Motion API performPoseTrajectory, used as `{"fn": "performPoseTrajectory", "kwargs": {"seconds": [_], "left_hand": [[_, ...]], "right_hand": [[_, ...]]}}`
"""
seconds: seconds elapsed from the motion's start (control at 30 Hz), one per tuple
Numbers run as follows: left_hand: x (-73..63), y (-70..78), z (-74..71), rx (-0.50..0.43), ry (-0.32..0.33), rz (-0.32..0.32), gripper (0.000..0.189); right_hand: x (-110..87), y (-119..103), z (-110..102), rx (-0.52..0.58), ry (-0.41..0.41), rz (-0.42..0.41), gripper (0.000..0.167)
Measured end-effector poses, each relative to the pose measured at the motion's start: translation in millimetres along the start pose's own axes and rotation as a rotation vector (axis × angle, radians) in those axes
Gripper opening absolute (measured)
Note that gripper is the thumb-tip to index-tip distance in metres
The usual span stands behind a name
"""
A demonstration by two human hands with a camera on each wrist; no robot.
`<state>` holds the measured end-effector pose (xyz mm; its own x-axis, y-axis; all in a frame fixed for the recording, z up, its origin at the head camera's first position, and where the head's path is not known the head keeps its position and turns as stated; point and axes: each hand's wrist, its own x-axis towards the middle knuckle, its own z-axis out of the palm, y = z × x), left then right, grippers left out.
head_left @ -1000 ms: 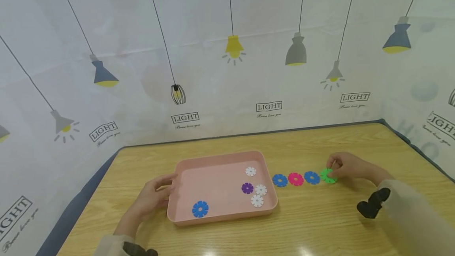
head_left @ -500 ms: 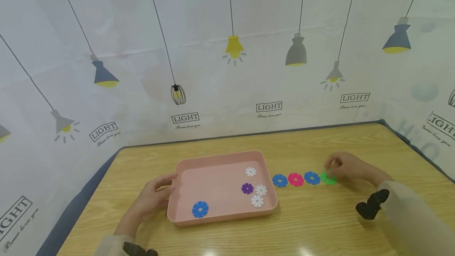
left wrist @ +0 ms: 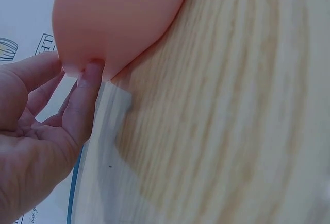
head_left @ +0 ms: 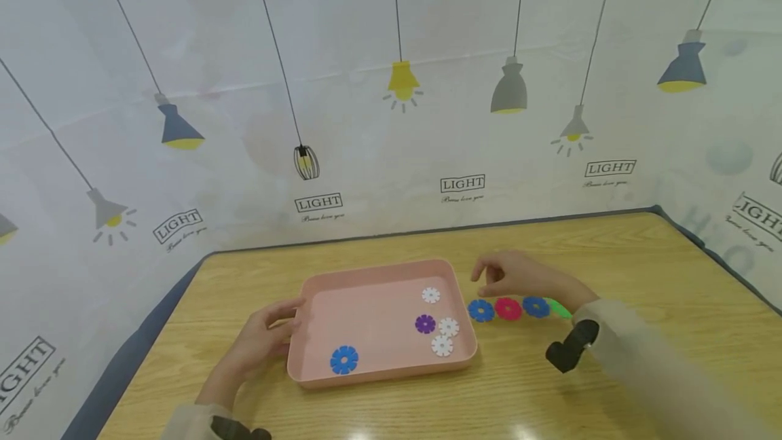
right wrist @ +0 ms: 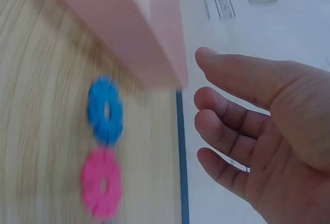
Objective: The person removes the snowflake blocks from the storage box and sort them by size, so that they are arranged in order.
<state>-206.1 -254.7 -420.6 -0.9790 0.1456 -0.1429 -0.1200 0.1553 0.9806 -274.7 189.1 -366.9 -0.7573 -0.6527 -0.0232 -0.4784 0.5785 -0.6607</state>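
Observation:
A shallow pink tray [head_left: 366, 324] stands on the wooden table. My left hand [head_left: 259, 341] holds its left end, the thumb [left wrist: 90, 87] against the outer wall in the left wrist view. Right of the tray runs a row of notched plastic discs: a blue disc [head_left: 480, 310], a pink disc [head_left: 508, 309], a second blue disc [head_left: 536, 306] and a green disc [head_left: 559, 308], partly hidden by my right arm. My right hand [head_left: 519, 276] hovers beyond the row near the tray's right wall, holding nothing, fingers loosely bent and apart in the right wrist view.
Inside the tray lie a large blue disc [head_left: 344, 360], a purple disc [head_left: 425, 324] and three white discs, one of them a white disc [head_left: 430, 295] set apart toward the back. A lamp-printed backdrop [head_left: 366, 155] borders the table's back and sides.
My right hand has let go of the green disc at the row's right end and moved left toward the tray. My left hand and the tray stay put.

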Motion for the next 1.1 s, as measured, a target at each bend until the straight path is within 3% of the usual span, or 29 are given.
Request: {"fn": "performPoseTrajectory", "kwargs": {"seconds": [0.2, 0.37, 0.67, 0.97, 1.1], "left_hand": [[1.7, -0.4, 0.6, 0.0, -0.013, 0.001, 0.046], [1.2, 1.6, 0.0, 0.007, 0.001, -0.002, 0.045], [-0.6, 1.7, -2.8, 0.006, 0.0, -0.008, 0.045], [-1.5, 1.2, -3.2, -0.009, -0.013, -0.002, 0.046], [-0.9, 0.3, -3.0, -0.014, -0.025, 0.002, 0.046]], "right_hand": [[36.4, -31.3, 21.8, -0.001, -0.101, -0.045, 0.02], [68.9, -44.4, 37.4, 0.016, -0.237, -0.055, 0.021], [117.1, -70.4, 68.2, 0.033, -0.388, -0.022, 0.021], [149.6, -95.6, 93.5, -0.089, -0.526, -0.186, 0.023], [156.2, -106.3, 100.2, -0.136, -0.591, -0.2, 0.024]]}}
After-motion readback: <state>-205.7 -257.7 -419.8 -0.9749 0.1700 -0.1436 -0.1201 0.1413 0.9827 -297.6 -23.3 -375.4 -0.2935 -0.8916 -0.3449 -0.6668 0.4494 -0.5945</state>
